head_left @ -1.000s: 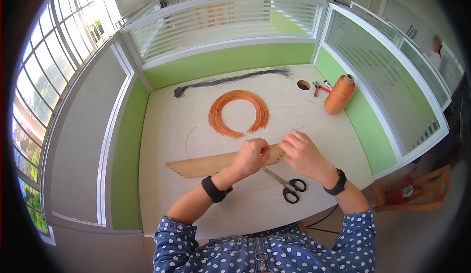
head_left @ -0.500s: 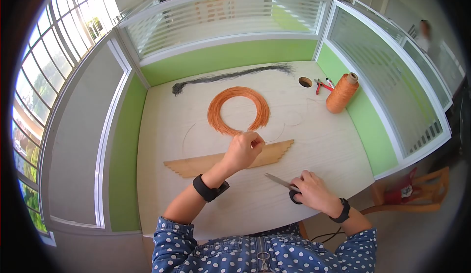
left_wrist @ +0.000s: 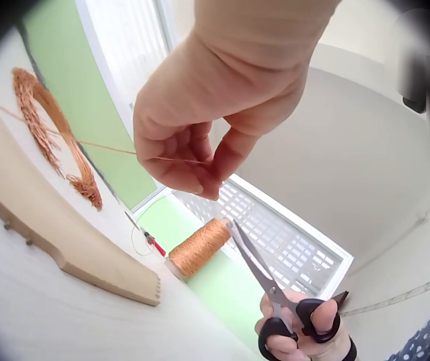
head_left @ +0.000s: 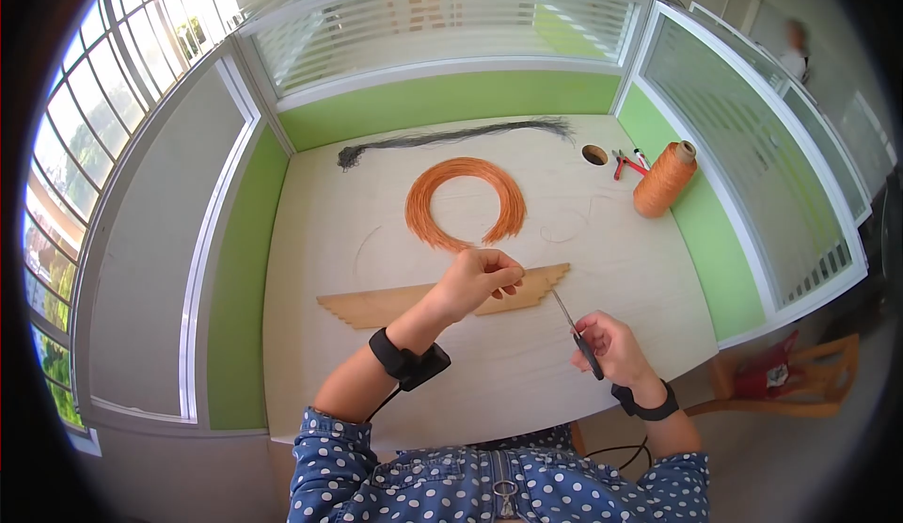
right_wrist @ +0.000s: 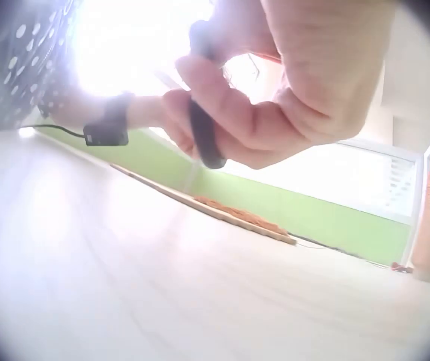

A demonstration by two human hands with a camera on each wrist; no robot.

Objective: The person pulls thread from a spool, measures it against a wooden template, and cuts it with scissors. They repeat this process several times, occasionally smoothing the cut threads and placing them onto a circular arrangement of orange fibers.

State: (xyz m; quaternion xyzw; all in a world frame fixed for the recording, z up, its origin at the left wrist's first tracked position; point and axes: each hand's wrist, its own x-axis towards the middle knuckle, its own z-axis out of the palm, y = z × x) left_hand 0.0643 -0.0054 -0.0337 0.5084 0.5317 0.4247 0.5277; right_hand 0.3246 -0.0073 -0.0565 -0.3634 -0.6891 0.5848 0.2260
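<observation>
My left hand [head_left: 475,283] is above the notched wooden board [head_left: 367,309], pinching an orange thread [left_wrist: 110,148] between thumb and fingertips. In the left wrist view, the thread runs from the pinch back toward the board. My right hand [head_left: 616,349] holds black-handled scissors [left_wrist: 256,265], with thumb and fingers through the loops. Their blades point up toward the left fingertips, a short gap away. Only part of a dark handle [right_wrist: 202,135] shows in the right wrist view, against the curled fingers.
An orange thread bundle [head_left: 421,205] lies bent into an open ring beyond the board. Behind it stretches a dark strand bundle [head_left: 442,134]. A cone of orange thread [head_left: 663,184], red-handled pliers [head_left: 628,164] and a round table hole [head_left: 594,154] are at right. Green partitions [head_left: 451,100] enclose the table.
My right hand left the left hand's side, picked up the scissors from the table and raised them toward the left hand. The left hand keeps its pinch and has shifted slightly right.
</observation>
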